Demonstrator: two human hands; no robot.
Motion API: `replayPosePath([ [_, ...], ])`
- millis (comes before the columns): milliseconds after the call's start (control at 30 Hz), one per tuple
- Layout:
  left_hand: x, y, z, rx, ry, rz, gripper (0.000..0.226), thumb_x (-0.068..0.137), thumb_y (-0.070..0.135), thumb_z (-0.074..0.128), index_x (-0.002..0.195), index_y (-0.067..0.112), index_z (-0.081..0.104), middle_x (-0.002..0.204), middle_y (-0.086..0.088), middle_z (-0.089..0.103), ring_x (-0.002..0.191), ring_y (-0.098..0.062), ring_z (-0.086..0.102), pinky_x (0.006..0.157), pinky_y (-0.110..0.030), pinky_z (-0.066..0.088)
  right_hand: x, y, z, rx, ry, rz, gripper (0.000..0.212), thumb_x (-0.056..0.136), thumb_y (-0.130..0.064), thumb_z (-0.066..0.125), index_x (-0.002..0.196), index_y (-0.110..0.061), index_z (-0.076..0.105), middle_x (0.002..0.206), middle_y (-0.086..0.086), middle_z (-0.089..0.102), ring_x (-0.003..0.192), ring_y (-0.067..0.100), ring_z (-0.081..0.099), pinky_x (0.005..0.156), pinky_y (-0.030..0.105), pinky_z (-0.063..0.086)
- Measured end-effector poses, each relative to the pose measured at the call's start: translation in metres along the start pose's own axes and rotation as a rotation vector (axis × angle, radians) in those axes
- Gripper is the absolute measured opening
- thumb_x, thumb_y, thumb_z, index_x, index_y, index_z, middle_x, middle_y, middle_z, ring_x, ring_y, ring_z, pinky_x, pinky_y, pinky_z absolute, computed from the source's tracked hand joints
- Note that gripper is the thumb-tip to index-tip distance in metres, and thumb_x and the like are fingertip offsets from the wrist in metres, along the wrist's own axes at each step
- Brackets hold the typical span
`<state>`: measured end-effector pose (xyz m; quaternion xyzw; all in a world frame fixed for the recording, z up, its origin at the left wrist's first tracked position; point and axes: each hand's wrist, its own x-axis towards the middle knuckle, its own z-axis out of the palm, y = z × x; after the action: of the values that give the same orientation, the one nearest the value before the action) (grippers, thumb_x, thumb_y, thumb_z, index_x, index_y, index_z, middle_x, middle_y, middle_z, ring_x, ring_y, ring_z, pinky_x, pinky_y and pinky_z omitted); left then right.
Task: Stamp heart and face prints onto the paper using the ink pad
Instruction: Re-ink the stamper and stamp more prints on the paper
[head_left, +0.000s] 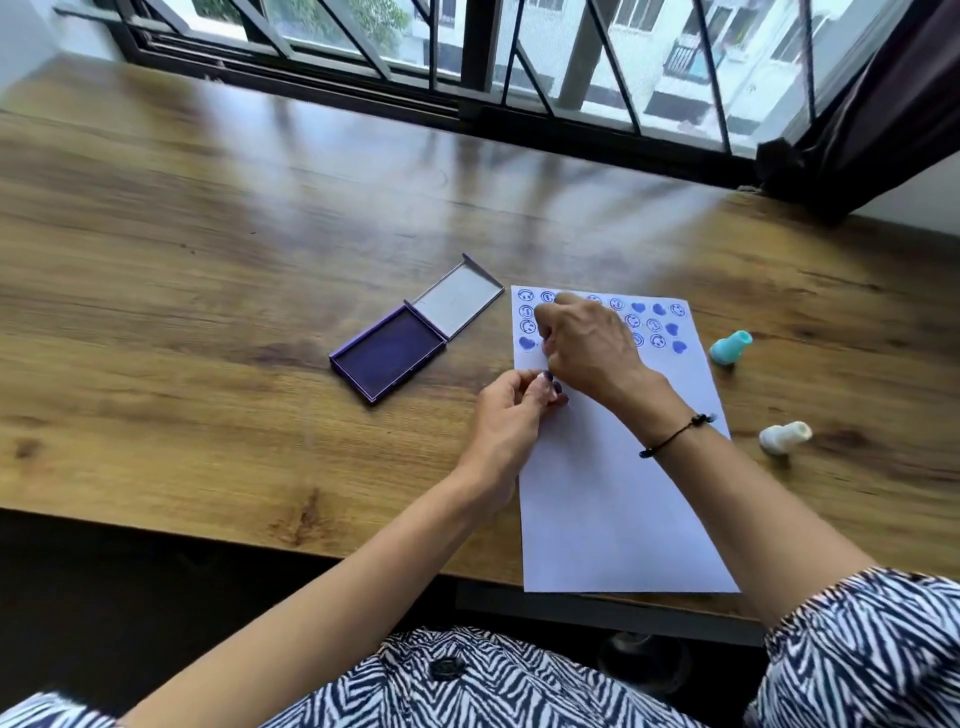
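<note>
Head view: the right hand (584, 345) is curled shut over the paper (618, 499), its grasp hidden. The left hand (511, 415) is pressed, fingers bent, on the paper's edge beside the open ink pad (389, 353).

You see wood desk (208, 260) running under window (415, 36), grain and knots clear, pale glare across middle. Black window frame (519, 119) along far edge, slanted bars behind glass. Outside: pale building (691, 57) with balconies, green foliage (374, 15) at left. Dark curtain (893, 104) hangs at right, bunched at sill. Near you, zebra-print fabric (467, 686) fills bottom edge, one dark button (444, 669) on it. Floor below desk dark, detail unclear.
</note>
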<state>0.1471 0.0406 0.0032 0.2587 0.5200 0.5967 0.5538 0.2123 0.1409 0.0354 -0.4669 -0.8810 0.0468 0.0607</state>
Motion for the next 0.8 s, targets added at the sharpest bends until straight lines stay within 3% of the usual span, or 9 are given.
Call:
replayPosePath([
  [167,-0.001,0.0,0.0,0.057,-0.002,0.017,0.021,0.091,0.015,0.047,0.071,0.017,0.055,0.084,-0.009,0.063,0.083,-0.018,0.058,0.084,-0.031,0.045,-0.002,-0.001,-0.004,0.052,-0.043,0.023,0.014,0.078,-0.001,0.046,0.084,-0.006,0.057,0.095,0.016,0.058,0.084,0.037,0.057,0.062,0.037,0.042],
  [267,-0.001,-0.001,0.0,0.073,-0.008,0.019,0.021,0.091,0.017,0.048,0.071,0.019,0.056,0.077,-0.001,0.064,0.082,-0.016,0.061,0.08,-0.027,0.045,-0.007,0.01,-0.01,0.265,0.016,0.135,0.015,0.077,-0.002,0.051,0.084,-0.008,0.063,0.097,0.014,0.067,0.09,0.035,0.06,0.075,0.037,0.049],
  [367,0.0,0.0,0.001,0.057,-0.018,0.01,0.018,0.091,0.018,0.047,0.075,0.018,0.056,0.075,0.003,0.063,0.078,-0.011,0.062,0.074,-0.019,0.047,-0.014,0.023,-0.026,0.532,0.218,0.279,0.011,0.072,-0.006,0.063,0.072,-0.017,0.064,0.067,0.005,0.068,0.072,0.029,0.065,0.068,0.032,0.049],
  [433,0.005,0.004,0.0,0.026,-0.006,-0.005,0.018,0.091,0.017,0.047,0.075,0.016,0.056,0.076,0.001,0.062,0.075,-0.01,0.062,0.073,-0.019,0.048,-0.016,0.027,-0.037,0.709,0.256,0.346,0.019,0.071,-0.008,0.066,0.063,-0.024,0.06,0.057,-0.002,0.062,0.057,0.019,0.063,0.062,0.035,0.052],
  [533,0.006,0.008,-0.003,-0.032,0.018,-0.021,0.016,0.091,0.014,0.047,0.077,0.014,0.056,0.074,0.0,0.06,0.073,-0.011,0.061,0.07,-0.017,0.049,-0.023,0.02,-0.039,0.907,0.186,0.359,0.02,0.073,-0.004,0.067,0.066,-0.021,0.06,0.059,0.005,0.061,0.042,0.003,0.057,0.048,0.02,0.051],
  [600,-0.003,0.004,0.001,-0.024,-0.025,-0.047,0.016,0.091,0.013,0.048,0.077,0.013,0.055,0.073,0.0,0.059,0.071,-0.011,0.06,0.068,-0.015,0.049,-0.041,0.018,-0.035,0.978,0.171,0.382,0.015,0.074,-0.001,0.067,0.07,-0.014,0.06,0.06,0.007,0.059,0.04,0.0,0.055,0.043,0.014,0.048],
  [700,-0.004,0.01,0.003,-0.042,-0.027,-0.039,0.015,0.09,0.012,0.049,0.076,0.011,0.055,0.072,-0.003,0.058,0.07,-0.014,0.057,0.071,-0.02,0.046,-0.048,0.012,-0.032,1.048,0.135,0.396,0.016,0.075,0.0,0.067,0.07,-0.014,0.06,0.061,0.008,0.056,0.041,0.003,0.056,0.045,0.015,0.049],
  [800,-0.004,0.017,0.002,-0.091,-0.036,-0.039,0.015,0.089,0.01,0.049,0.076,0.01,0.057,0.07,-0.004,0.056,0.066,-0.015,0.053,0.064,-0.018,0.046,-0.054,0.005,-0.032,1.112,0.104,0.375,0.018,0.076,-0.002,0.067,0.069,-0.018,0.061,0.057,0.001,0.06,0.044,0.007,0.058,0.049,0.018,0.053],
])
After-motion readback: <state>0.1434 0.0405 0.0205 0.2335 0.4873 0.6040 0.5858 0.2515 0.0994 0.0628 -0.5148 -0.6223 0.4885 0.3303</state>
